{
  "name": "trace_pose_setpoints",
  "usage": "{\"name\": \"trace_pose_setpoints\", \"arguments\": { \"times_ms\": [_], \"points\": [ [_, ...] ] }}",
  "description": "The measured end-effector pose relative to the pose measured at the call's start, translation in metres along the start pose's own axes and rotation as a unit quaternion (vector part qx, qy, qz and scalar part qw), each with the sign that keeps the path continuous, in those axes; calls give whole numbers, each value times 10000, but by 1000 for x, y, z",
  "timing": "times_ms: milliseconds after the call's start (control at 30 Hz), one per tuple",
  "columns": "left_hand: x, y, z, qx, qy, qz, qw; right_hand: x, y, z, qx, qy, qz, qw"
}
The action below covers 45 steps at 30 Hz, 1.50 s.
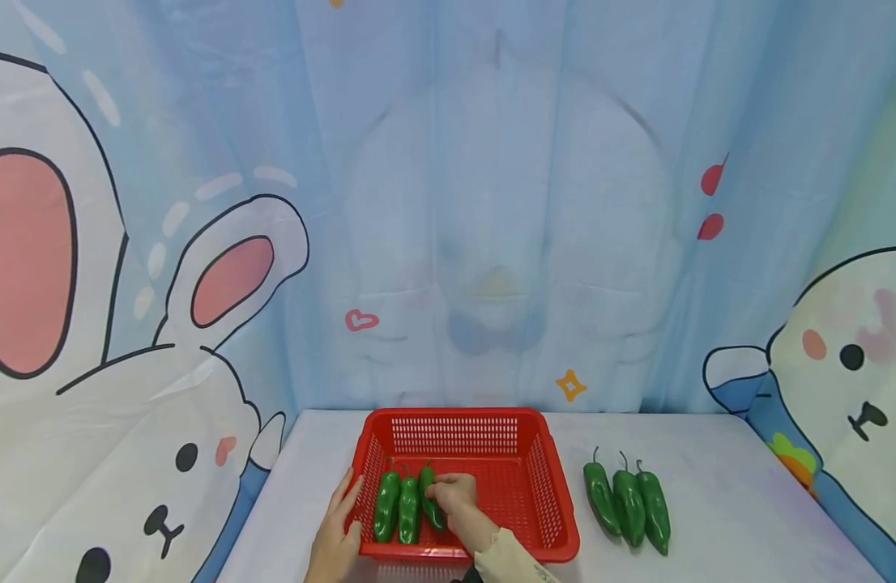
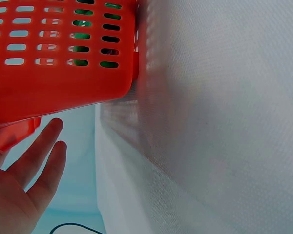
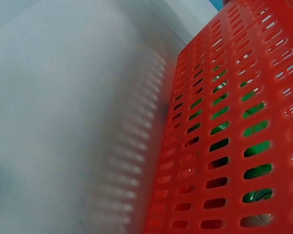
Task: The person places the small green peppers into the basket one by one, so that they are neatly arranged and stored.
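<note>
My right hand [image 1: 454,500] reaches over the near rim into a red plastic basket [image 1: 524,518] and pinches a green chili pepper [image 1: 429,491] with thumb and fingertips. That pepper leans slightly, its stem pointing away. Left of it, two more green chili peppers [image 1: 386,506] lie side by side on the basket floor. At the basket's left rim is my left hand [image 1: 334,536], its fingers extended along the outside. In the left wrist view, the left hand [image 2: 27,190] shows straight, spread fingers beside the rim. The right wrist view shows green through the basket's slots, with the right hand mostly hidden.
Three green chili peppers [image 1: 629,502] lie together on the white tabletop [image 1: 740,502], right of the basket. Behind the table hangs a light blue curtain [image 1: 492,202] printed with cartoon animals. The basket's slotted walls rise around the peppers inside.
</note>
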<state>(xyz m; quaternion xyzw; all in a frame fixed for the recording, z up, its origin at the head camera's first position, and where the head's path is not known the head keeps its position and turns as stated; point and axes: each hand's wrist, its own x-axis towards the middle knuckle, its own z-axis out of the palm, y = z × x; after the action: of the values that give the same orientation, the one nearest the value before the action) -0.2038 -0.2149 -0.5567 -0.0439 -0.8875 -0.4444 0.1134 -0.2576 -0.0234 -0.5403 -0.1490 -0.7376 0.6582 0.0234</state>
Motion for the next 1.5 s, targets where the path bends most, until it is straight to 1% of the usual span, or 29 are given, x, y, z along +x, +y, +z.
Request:
{"name": "trace_pose_setpoints", "arguments": {
  "times_ms": [167, 333, 433, 500, 567, 733, 900, 1067, 1167, 1267, 1400, 1500],
  "points": [
    [-1, 0, 2, 12, 7, -90, 10000, 0, 1, -2, -89, -30, 4, 10000],
    [0, 0, 2, 21, -2, -15, 10000, 0, 2, -4, -152, -4, -109, 9998],
    [1, 0, 3, 8, -13, -6, 10000, 0, 2, -4, -189, 13, -102, 9998],
    [1, 1, 3, 3, -18, -22, 10000, 1, 3, -5, -180, 22, -38, 9998],
    [0, 1, 4, -2, -10, -44, 10000, 2, 3, -4, -148, 49, 125, 9998],
    [-1, 2, 4, -34, -23, -65, 10000, 3, 2, -5, 80, 30, 425, 9991],
    [-1, 4, 3, -60, -63, -108, 9999, 1, 0, -7, 217, -43, 356, 9991],
    [-1, 2, 4, -98, -70, -120, 9999, 1, -2, -9, 182, -31, 416, 9990],
    [-1, 1, 4, -88, -63, -125, 9999, 2, -3, -11, 167, -96, 436, 9989],
    [-1, 0, 5, -79, -89, -112, 9999, 2, -5, -17, 242, -194, 307, 9990],
    [-1, 0, 4, -106, -70, -89, 9999, 4, -16, -27, 366, -275, 126, 9989],
    [-1, 0, 2, -111, 10, -45, 9999, 6, -27, -34, 410, -314, 125, 9986]
  ]
}}
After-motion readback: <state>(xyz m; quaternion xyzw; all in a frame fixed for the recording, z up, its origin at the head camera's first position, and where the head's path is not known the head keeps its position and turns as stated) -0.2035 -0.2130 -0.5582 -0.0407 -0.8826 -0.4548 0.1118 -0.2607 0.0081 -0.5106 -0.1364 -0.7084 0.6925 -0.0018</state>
